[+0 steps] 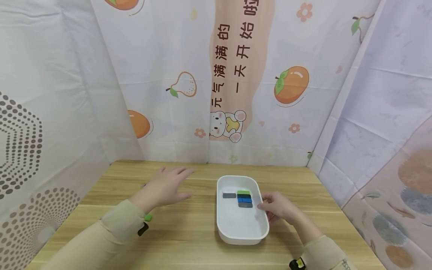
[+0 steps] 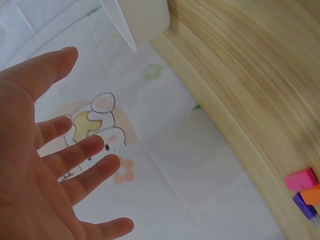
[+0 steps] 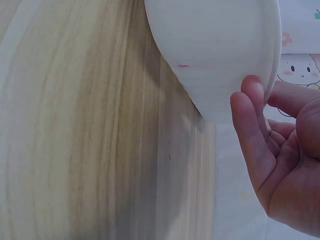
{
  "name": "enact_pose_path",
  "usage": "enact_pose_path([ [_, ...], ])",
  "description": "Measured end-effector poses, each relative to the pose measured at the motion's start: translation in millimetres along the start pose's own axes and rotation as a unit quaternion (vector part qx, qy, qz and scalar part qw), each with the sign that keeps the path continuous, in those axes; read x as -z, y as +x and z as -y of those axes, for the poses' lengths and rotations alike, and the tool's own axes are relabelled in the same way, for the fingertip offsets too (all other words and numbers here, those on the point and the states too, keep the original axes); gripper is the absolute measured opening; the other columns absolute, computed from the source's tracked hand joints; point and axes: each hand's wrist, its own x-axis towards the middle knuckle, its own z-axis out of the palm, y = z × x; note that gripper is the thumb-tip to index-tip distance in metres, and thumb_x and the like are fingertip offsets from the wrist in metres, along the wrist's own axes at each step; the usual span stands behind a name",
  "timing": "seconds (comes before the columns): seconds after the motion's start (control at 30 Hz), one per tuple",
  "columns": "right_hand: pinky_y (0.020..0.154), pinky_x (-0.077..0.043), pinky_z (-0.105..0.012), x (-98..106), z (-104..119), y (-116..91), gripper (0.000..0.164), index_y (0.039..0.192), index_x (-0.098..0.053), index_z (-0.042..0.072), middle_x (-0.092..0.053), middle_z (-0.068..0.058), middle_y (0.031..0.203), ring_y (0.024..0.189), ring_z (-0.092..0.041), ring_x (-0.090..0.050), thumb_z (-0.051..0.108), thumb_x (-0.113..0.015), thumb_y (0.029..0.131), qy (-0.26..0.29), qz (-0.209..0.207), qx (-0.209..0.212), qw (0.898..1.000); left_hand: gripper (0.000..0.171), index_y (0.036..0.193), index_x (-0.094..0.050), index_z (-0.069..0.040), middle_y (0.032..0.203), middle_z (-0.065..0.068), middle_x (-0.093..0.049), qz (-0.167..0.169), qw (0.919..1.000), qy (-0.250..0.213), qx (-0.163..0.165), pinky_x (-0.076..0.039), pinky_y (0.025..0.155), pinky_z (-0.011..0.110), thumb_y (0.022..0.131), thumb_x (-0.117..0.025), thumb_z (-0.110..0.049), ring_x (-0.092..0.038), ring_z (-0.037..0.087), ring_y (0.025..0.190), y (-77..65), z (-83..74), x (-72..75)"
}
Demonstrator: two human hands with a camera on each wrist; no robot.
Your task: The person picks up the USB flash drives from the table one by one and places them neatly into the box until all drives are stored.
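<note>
A white plastic box (image 1: 236,227) with rounded corners stands on the wooden table, and my right hand (image 1: 278,207) grips its right rim, thumb on the inside and fingers outside. In the right wrist view the fingers (image 3: 252,130) bend against the box's outer wall (image 3: 215,45). Inside lie several small flat blocks: a grey one (image 1: 229,195) apart, and a row with green (image 1: 243,192), black (image 1: 244,196), blue (image 1: 244,200) and grey (image 1: 245,205). My left hand (image 1: 165,189) hovers over the table left of the box, fingers spread, holding nothing.
In the left wrist view, a pink piece (image 2: 301,179), an orange piece (image 2: 311,195) and a purple piece (image 2: 304,206) with a silvery end lie together on the table. A green piece (image 1: 148,217) shows beside the left sleeve. Printed curtains (image 1: 168,123) hang behind the table (image 1: 189,240).
</note>
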Motion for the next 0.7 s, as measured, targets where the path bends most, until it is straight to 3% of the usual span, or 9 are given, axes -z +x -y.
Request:
enact_pose_path([
  [0.27,0.054,-0.059,-0.042,1.5,-0.2,0.7,0.040,0.128,-0.060,-0.009,-0.066,-0.013,0.079,0.057,-0.024,-0.066,0.012,-0.071,0.095,0.005,0.004,-0.004,1.000,0.080,0.152,-0.047,-0.021,0.146,0.008,-0.055,-0.012,0.9998,-0.003,0.015,-0.033,0.101,0.076,0.086,-0.077,-0.054,-0.054,0.038,0.129,-21.1,25.5,-0.7],
  [0.7,0.054,-0.059,-0.043,-1.1,2.3,-0.7,0.041,0.128,-0.060,-0.009,-0.066,-0.013,0.080,0.058,-0.025,-0.067,0.013,-0.072,0.095,-0.003,-0.002,-0.005,1.000,0.077,0.147,-0.052,-0.016,0.147,0.011,-0.053,0.008,0.9989,-0.026,0.038,-0.028,0.098,0.080,0.085,-0.077,-0.054,-0.051,0.041,0.131,-54.9,60.9,-2.6],
])
